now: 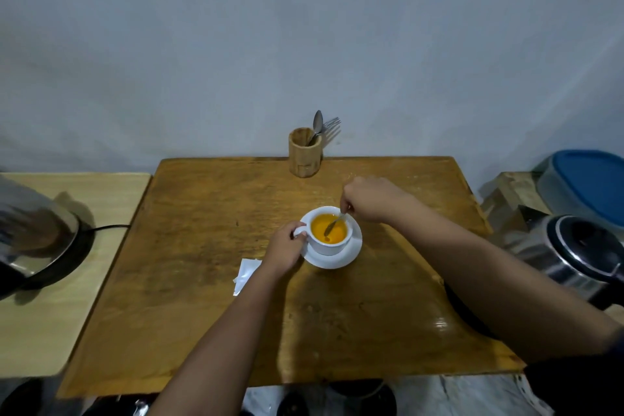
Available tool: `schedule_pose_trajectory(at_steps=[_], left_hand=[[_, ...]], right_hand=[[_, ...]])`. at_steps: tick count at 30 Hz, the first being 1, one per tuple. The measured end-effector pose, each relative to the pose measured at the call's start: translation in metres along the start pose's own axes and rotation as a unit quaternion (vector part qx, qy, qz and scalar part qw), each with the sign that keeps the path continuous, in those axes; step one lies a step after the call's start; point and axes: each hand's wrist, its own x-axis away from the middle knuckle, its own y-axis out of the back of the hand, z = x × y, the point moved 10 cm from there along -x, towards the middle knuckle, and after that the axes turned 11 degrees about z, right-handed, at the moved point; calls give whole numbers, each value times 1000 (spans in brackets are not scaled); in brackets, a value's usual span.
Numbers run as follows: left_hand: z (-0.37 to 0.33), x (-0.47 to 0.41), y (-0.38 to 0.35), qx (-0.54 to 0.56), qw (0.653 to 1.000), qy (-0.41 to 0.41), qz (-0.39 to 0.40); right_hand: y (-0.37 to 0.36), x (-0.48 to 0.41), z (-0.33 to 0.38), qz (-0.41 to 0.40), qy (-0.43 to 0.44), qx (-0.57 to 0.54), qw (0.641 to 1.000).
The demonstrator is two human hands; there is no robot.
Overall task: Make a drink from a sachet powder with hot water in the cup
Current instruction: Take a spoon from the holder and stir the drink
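Observation:
A white cup [327, 245] full of orange liquid stands on a white saucer [351, 252] in the middle of the wooden table [209, 280]. My left hand [285, 248] grips the cup's handle from the left. My right hand [369, 197] is above the cup's far right rim and pinches a metal spoon [334, 224] whose bowl dips into the orange liquid. An opened white sachet [245, 275] lies flat on the table left of my left wrist, partly hidden by the forearm.
A wooden holder [304, 155] with a spoon and fork stands at the table's far edge. A steel kettle [570, 253] sits at the right table edge. Another kettle on its base [37, 240] is on the pale side table at left. A blue-lidded container [587, 179] is far right.

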Motion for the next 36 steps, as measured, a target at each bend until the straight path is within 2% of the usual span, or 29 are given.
schedule_pose_trajectory(at_steps=[10, 20, 26, 31, 36], left_hand=[[1, -6, -1, 7, 999, 23, 32], [-2, -4, -2, 6, 999, 11, 38], [-3, -4, -1, -15, 999, 12, 33], [-2, -4, 0, -20, 1000, 7, 16], [-1, -3, 1, -24, 1000, 4, -9]], right_hand=[[0, -10, 29, -4, 0, 116, 993], [-13, -7, 32, 94, -36, 128, 987], [-14, -13, 21, 151, -75, 61, 984], [-23, -20, 5, 187, -91, -50, 977], [-37, -12, -11, 217, -117, -195, 949]])
